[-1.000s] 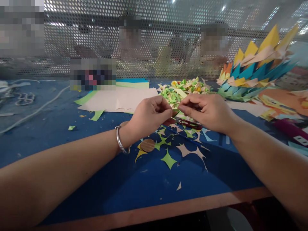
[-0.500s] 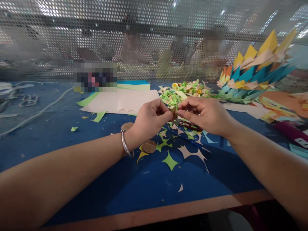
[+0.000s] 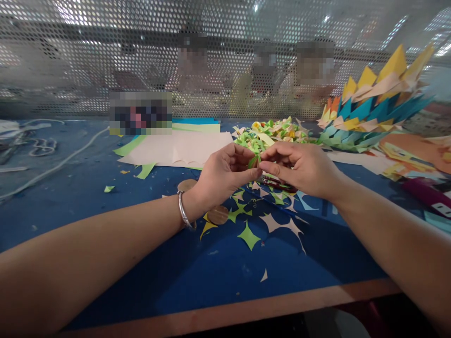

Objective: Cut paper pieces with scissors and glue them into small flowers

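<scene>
Between the fingertips of both hands is a small folded piece of green and pale pink paper point(image 3: 254, 161), partly covered by the fingers. My left hand point(image 3: 229, 169) pinches it from the left, a silver bangle point(image 3: 183, 210) on that wrist. From the right, my right hand point(image 3: 299, 166) grips it with thumb and index finger. Just below the fingers lie dark red-handled scissors point(image 3: 280, 184). Behind the hands rises a heap of folded green, pink and yellow paper pieces point(image 3: 278, 130). Star-shaped green offcuts point(image 3: 249, 236) and pink offcuts point(image 3: 282, 222) are scattered nearer me.
Pale pink sheets point(image 3: 176, 146) lie at back left, near a white cable point(image 3: 66, 159). A layered pointed-paper construction point(image 3: 373, 103) stands at back right, with a purple object point(image 3: 426, 193) in front. A perforated metal screen point(image 3: 218, 94) closes the table's far side; blurred people show behind it.
My left thumb has shifted right, toward the right fingertips, and the left fingers have parted a little, so more of the folded paper shows. My right hand stays nearly still.
</scene>
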A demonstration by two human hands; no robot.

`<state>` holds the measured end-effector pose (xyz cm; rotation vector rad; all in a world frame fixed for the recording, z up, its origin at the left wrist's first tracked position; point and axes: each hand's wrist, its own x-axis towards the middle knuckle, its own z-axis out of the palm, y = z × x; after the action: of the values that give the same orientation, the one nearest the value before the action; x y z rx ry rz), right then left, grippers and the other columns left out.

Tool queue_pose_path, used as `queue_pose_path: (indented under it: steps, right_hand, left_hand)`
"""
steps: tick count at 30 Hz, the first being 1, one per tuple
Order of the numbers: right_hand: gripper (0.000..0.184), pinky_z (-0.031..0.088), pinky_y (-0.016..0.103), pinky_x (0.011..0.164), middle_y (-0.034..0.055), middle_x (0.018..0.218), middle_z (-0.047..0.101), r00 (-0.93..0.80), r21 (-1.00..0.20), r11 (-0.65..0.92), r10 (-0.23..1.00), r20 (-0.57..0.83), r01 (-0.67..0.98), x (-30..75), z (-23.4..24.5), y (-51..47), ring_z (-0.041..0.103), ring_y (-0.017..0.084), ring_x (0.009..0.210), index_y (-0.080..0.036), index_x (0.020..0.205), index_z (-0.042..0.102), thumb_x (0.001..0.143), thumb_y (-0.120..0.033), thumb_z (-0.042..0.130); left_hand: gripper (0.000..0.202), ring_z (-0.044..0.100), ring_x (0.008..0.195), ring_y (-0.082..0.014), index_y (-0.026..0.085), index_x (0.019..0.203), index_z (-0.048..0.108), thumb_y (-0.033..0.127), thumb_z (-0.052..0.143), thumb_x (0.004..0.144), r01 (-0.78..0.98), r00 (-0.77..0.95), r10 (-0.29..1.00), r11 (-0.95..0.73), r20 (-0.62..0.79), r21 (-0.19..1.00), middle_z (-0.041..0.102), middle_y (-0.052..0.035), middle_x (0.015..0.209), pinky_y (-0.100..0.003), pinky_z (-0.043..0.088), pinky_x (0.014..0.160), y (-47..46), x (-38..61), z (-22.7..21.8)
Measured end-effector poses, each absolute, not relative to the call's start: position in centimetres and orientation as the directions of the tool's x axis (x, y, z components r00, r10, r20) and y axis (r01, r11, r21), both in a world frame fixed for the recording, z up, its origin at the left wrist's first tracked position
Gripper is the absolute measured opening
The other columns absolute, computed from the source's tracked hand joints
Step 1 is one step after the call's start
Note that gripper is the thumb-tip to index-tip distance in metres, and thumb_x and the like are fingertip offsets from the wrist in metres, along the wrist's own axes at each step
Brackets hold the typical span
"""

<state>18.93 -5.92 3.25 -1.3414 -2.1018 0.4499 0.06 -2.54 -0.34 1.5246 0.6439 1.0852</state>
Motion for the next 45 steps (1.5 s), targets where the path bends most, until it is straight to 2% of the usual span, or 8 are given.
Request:
queue_pose_path:
  steps: [5, 10, 19, 37, 45]
  right_hand:
    - [0.022, 0.034, 0.025, 0.044, 0.0009, 0.069, 0.059, -0.298, -0.583, 0.444, 0.895, 0.333, 0.680, 18.86, 2.99, -5.88, 0.048, 0.010, 0.051, -0.020, 0.087, 0.067, 0.087, -0.041, 0.063]
    - [0.022, 0.033, 0.026, 0.044, -0.0006, 0.066, 0.056, -0.298, -0.584, 0.446, 0.893, 0.337, 0.678, 18.89, 2.90, -5.90, 0.045, 0.009, 0.049, -0.020, 0.086, 0.067, 0.087, -0.042, 0.063]
    - [0.025, 0.036, 0.026, 0.044, 0.0005, 0.070, 0.059, -0.306, -0.567, 0.455, 0.889, 0.342, 0.687, 19.24, 2.83, -5.74, 0.048, 0.010, 0.051, -0.020, 0.090, 0.067, 0.087, -0.044, 0.064]
    - [0.023, 0.034, 0.026, 0.045, -0.0004, 0.068, 0.058, -0.309, -0.569, 0.446, 0.894, 0.325, 0.691, 19.00, 2.84, -5.75, 0.045, 0.009, 0.049, -0.020, 0.088, 0.066, 0.087, -0.042, 0.063]
    - [0.022, 0.034, 0.025, 0.043, -0.0012, 0.063, 0.057, -0.326, -0.581, 0.437, 0.899, 0.292, 0.687, 18.99, 2.95, -5.80, 0.045, 0.009, 0.046, -0.019, 0.090, 0.066, 0.087, -0.041, 0.062]
  left_hand:
    - [0.040, 0.065, 0.076, -0.0139, 0.016, 0.092, 0.055, 0.024, 0.081, 0.062, -0.163, 0.435, 0.842, -0.277, 0.320, 0.947, 0.064, -0.0006, 0.080, -0.031, 0.056, 0.075, -2.17, 0.15, -0.80]
    - [0.039, 0.066, 0.080, -0.0148, 0.016, 0.092, 0.055, 0.025, 0.081, 0.064, -0.186, 0.453, 0.837, -0.248, 0.306, 0.951, 0.065, -0.0018, 0.084, -0.032, 0.056, 0.079, -2.11, 0.10, -0.91]
    - [0.038, 0.064, 0.082, -0.0131, 0.015, 0.089, 0.055, 0.023, 0.081, 0.063, -0.240, 0.472, 0.838, -0.178, 0.275, 0.954, 0.063, -0.0006, 0.086, -0.031, 0.054, 0.083, -1.88, 0.20, -0.94]
    - [0.042, 0.064, 0.076, -0.0139, 0.015, 0.092, 0.055, 0.022, 0.082, 0.061, -0.198, 0.451, 0.840, -0.235, 0.302, 0.951, 0.064, -0.0011, 0.082, -0.031, 0.055, 0.075, -1.96, 0.17, -1.10]
    - [0.040, 0.064, 0.079, -0.0131, 0.015, 0.089, 0.056, 0.026, 0.082, 0.061, -0.179, 0.451, 0.849, -0.218, 0.276, 0.960, 0.064, -0.0015, 0.085, -0.030, 0.054, 0.079, -2.09, 0.14, -0.93]
